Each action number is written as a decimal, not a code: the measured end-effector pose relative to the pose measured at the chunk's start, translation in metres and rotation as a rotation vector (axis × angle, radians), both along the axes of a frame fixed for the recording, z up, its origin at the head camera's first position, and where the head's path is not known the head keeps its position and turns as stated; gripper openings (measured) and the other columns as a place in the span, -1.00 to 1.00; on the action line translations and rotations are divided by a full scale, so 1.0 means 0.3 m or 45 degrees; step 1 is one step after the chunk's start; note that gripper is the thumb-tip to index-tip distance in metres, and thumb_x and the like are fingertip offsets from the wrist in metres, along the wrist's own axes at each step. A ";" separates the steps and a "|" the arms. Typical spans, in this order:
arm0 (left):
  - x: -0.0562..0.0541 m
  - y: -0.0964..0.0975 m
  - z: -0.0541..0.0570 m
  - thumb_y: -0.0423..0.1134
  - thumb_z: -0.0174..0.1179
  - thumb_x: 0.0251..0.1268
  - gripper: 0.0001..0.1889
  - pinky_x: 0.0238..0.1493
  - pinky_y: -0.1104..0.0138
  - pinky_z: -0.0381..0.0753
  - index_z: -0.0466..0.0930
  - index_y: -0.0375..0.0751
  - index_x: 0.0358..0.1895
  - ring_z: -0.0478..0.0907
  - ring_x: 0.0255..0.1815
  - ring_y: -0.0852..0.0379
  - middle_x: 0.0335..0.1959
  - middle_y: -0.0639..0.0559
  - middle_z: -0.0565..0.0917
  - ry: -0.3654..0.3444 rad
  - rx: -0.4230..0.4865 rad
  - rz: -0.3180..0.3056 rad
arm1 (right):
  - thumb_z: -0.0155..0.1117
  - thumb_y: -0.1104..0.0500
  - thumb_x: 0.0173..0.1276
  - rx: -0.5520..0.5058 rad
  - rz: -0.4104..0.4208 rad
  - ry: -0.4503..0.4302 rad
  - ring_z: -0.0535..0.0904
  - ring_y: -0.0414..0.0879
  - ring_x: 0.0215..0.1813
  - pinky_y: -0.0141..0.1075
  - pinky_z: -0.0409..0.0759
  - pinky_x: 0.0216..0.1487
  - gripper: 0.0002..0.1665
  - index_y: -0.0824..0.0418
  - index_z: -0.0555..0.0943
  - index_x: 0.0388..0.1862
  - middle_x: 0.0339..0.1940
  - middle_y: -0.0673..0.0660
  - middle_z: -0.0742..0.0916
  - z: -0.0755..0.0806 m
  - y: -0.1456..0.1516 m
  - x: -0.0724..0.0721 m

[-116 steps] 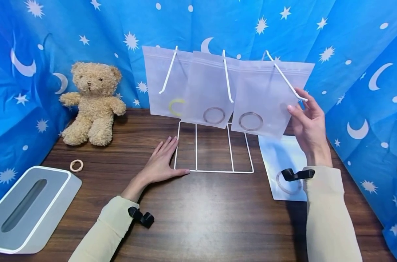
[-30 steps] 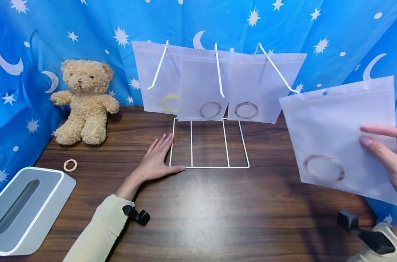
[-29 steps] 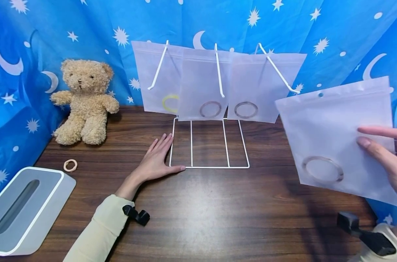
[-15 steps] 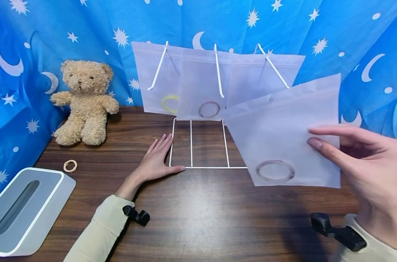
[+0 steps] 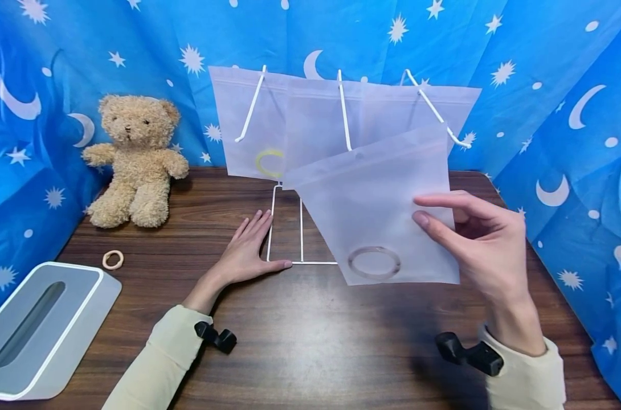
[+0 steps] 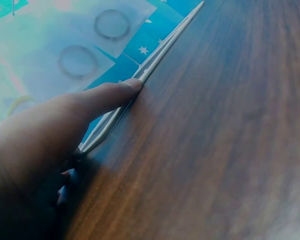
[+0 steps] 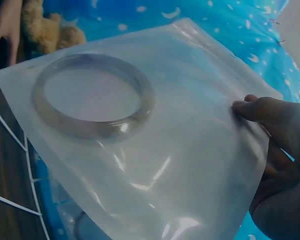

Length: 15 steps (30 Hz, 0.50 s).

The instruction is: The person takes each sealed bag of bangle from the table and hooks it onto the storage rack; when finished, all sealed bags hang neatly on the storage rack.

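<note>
My right hand (image 5: 487, 245) pinches the right edge of a frosted zip-lock bag (image 5: 392, 210) between thumb and fingers, holding it in the air. A brownish translucent bangle (image 7: 92, 129) shows in the bag's lower part. Behind it stands a white wire rack (image 5: 315, 263), with three more bags on its hooks. The left bag (image 5: 251, 114) has a yellow ring inside; the held bag covers the lower parts of the middle bag (image 5: 313, 122) and right bag (image 5: 392, 108). My left hand (image 5: 244, 247) lies spread at the rack base's left corner, thumb (image 6: 112, 97) on the front wire.
A teddy bear (image 5: 138, 162) sits at the back left. Before it lie a small wooden ring (image 5: 106, 260) and a grey-white tissue box (image 5: 80, 341). A blue star-and-moon curtain (image 5: 546, 142) surrounds the brown wooden table (image 5: 300, 341).
My right hand left the right hook, picked up the bag lying at the table's right, and has carried it leftward in front of the rack. My left hand stays at the rack base.
</note>
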<state>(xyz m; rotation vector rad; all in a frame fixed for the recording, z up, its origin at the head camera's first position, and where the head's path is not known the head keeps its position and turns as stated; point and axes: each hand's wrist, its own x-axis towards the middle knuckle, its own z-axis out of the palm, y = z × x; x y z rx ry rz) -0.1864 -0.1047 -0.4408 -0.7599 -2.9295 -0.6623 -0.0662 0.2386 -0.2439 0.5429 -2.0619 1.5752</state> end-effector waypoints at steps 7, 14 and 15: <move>-0.004 0.003 0.001 0.59 0.09 -0.02 0.25 0.49 0.03 -0.24 -0.05 -0.28 0.56 -0.19 0.58 -0.03 0.58 -0.10 -0.01 0.014 -0.006 -0.006 | 0.36 0.58 0.13 -0.037 0.004 0.001 0.10 -0.22 -0.74 -0.32 -0.05 -0.78 -0.67 0.52 0.67 -0.08 -0.77 0.03 0.30 -0.022 -0.016 -0.023; 0.000 -0.002 0.002 0.58 0.11 -0.01 0.25 0.49 0.04 -0.25 -0.06 -0.27 0.56 -0.21 0.58 -0.02 0.58 -0.10 -0.01 -0.010 -0.001 0.002 | 0.35 0.57 0.15 -0.053 0.022 0.010 0.09 -0.23 -0.75 -0.33 -0.05 -0.78 -0.69 0.52 0.68 -0.09 -0.76 0.03 0.27 -0.037 -0.025 -0.042; 0.001 -0.002 0.001 0.58 0.11 -0.01 0.25 0.49 0.04 -0.26 -0.06 -0.27 0.56 -0.21 0.58 -0.02 0.58 -0.10 -0.02 -0.012 -0.002 0.002 | 0.35 0.57 0.15 -0.048 0.017 0.004 0.09 -0.23 -0.75 -0.33 -0.04 -0.79 -0.69 0.51 0.68 -0.08 -0.76 0.03 0.28 -0.039 -0.026 -0.044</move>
